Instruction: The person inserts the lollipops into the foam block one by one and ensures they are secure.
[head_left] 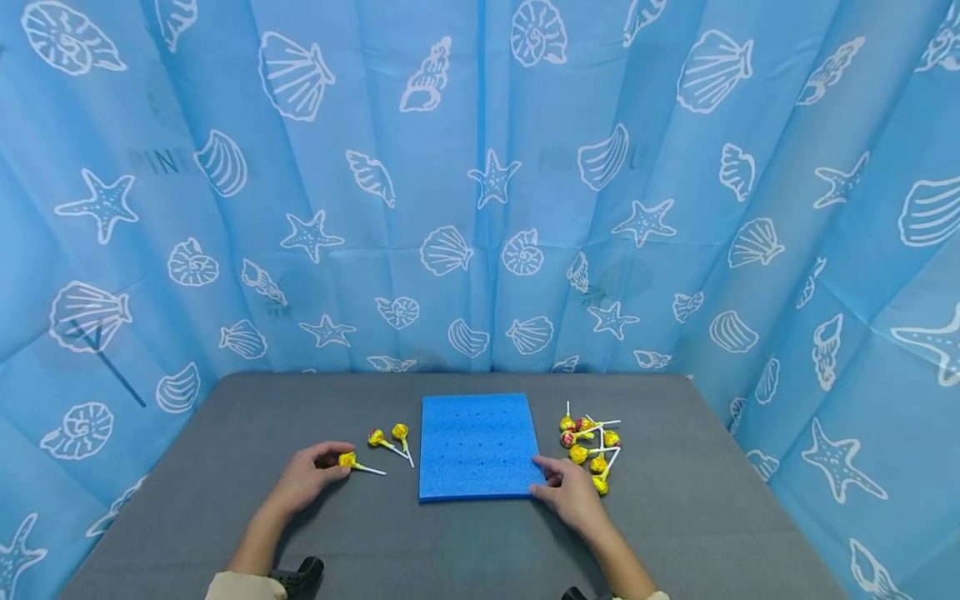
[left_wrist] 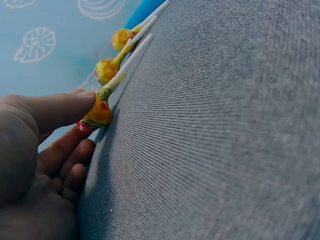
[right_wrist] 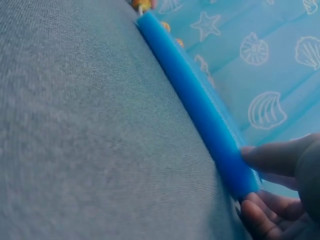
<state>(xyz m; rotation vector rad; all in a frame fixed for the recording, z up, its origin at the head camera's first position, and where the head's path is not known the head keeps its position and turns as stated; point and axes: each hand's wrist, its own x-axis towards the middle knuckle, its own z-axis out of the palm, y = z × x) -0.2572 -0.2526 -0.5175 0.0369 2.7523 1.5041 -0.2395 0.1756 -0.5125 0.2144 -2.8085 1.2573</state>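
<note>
My left hand (head_left: 302,477) pinches a yellow-wrapped lollipop (head_left: 347,460) by its head, low over the cloth, its white stick pointing right. In the left wrist view the thumb (left_wrist: 75,107) lies across the lollipop's wrapper (left_wrist: 97,114). A blue foam board (head_left: 480,450) with rows of small holes lies flat in the middle. My right hand (head_left: 573,496) holds this board by its near right corner. In the right wrist view the thumb (right_wrist: 270,157) presses the board's near side (right_wrist: 200,117), with other fingers curled at the corner.
Two more lollipops (head_left: 401,432) lie between my left hand and the board. A loose pile of several lollipops (head_left: 597,463) sits right of the board, beside my right hand. Grey cloth (head_left: 480,550) covers the table, and a blue shell-print curtain (head_left: 480,208) hangs behind it.
</note>
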